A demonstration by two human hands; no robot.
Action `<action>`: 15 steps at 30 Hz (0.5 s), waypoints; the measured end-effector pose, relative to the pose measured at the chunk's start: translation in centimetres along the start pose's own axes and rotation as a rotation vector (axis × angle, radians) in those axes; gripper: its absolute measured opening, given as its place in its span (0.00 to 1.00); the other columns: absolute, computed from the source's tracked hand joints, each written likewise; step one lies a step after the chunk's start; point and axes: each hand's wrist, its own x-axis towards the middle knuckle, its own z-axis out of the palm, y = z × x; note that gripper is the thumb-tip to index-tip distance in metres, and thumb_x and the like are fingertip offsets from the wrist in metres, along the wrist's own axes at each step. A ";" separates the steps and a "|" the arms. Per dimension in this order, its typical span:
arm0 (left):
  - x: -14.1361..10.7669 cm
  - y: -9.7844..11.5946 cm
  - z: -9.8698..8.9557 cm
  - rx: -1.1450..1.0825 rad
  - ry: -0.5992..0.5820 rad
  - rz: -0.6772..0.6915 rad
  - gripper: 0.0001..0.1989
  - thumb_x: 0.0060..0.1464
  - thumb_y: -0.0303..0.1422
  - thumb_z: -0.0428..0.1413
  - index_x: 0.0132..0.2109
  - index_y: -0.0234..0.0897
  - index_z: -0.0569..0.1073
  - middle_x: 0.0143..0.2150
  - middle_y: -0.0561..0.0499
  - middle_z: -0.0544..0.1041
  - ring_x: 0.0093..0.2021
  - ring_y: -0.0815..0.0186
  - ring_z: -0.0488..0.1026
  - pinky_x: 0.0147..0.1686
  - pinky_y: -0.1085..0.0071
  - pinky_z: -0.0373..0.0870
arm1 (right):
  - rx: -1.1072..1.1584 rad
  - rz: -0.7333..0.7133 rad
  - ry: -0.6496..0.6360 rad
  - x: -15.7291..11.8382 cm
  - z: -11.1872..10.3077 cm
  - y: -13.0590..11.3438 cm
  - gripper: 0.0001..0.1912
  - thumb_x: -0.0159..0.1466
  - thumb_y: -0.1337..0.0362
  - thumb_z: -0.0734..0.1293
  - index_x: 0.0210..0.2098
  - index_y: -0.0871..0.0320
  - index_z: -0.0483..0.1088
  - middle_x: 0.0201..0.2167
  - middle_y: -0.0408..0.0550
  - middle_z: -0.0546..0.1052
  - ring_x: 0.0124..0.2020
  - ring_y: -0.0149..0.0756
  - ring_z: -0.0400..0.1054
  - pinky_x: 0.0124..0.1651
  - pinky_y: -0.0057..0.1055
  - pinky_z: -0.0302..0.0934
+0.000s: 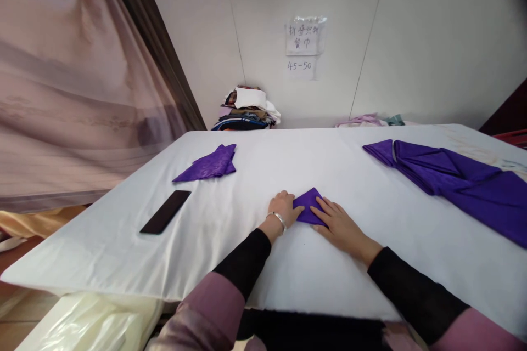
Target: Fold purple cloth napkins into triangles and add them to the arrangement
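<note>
In front of me a purple cloth napkin (pixel 308 201), folded small with a pointed top, lies on the white-covered table (pixel 263 167). My left hand (pixel 283 207), with a bracelet on the wrist, is at the napkin's left edge. Its thumb rests on the cloth and its fingers are bent at the side, closed on that edge. My right hand (pixel 338 224) lies flat over the napkin's right side, fingers stretched out and pressing on the fabric. The underside of the napkin is hidden.
Another folded purple napkin (pixel 208 164) sits at the left, above a dark phone-like slab (pixel 165 212). More purple cloths (pixel 457 175) overlap along the right. Behind the table are stacked fabrics (pixel 247 112) by the wall. A curtain (pixel 78 82) hangs at the left.
</note>
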 end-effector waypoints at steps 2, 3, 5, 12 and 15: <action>0.6 0.3 0.0 -0.029 -0.057 -0.029 0.15 0.45 0.41 0.57 0.38 0.37 0.73 0.36 0.46 0.75 0.36 0.59 0.72 0.36 0.65 0.67 | 0.061 0.002 0.005 -0.2 -0.1 0.0 0.30 0.63 0.46 0.54 0.61 0.51 0.54 0.65 0.50 0.50 0.64 0.48 0.41 0.61 0.50 0.42; 0.8 0.3 0.0 -0.047 -0.083 -0.036 0.13 0.45 0.40 0.57 0.36 0.37 0.73 0.32 0.48 0.75 0.32 0.61 0.72 0.31 0.67 0.67 | 0.107 0.005 0.014 -0.3 -0.2 -0.1 0.31 0.63 0.46 0.55 0.62 0.50 0.51 0.65 0.50 0.49 0.64 0.47 0.41 0.62 0.49 0.42; 0.6 0.1 0.0 -0.090 -0.118 -0.019 0.09 0.46 0.39 0.56 0.32 0.39 0.73 0.26 0.52 0.74 0.26 0.65 0.71 0.25 0.71 0.65 | 0.239 0.034 0.057 -0.5 -0.4 -0.2 0.34 0.62 0.47 0.57 0.64 0.50 0.45 0.66 0.49 0.46 0.65 0.45 0.41 0.62 0.48 0.42; -1.2 -0.1 -1.8 -0.166 -0.058 0.233 0.07 0.52 0.38 0.51 0.34 0.40 0.70 0.29 0.55 0.73 0.31 0.67 0.70 0.34 0.71 0.66 | 0.768 0.261 0.207 1.1 -0.9 0.5 0.40 0.58 0.57 0.64 0.64 0.51 0.42 0.55 0.51 0.66 0.52 0.43 0.64 0.52 0.43 0.60; -0.7 0.3 -4.1 -0.104 0.062 0.415 0.07 0.55 0.33 0.48 0.38 0.40 0.71 0.39 0.50 0.75 0.43 0.63 0.69 0.49 0.64 0.61 | 0.786 0.218 0.352 2.7 -3.1 0.9 0.27 0.58 0.62 0.63 0.57 0.55 0.58 0.42 0.49 0.74 0.39 0.39 0.70 0.42 0.39 0.65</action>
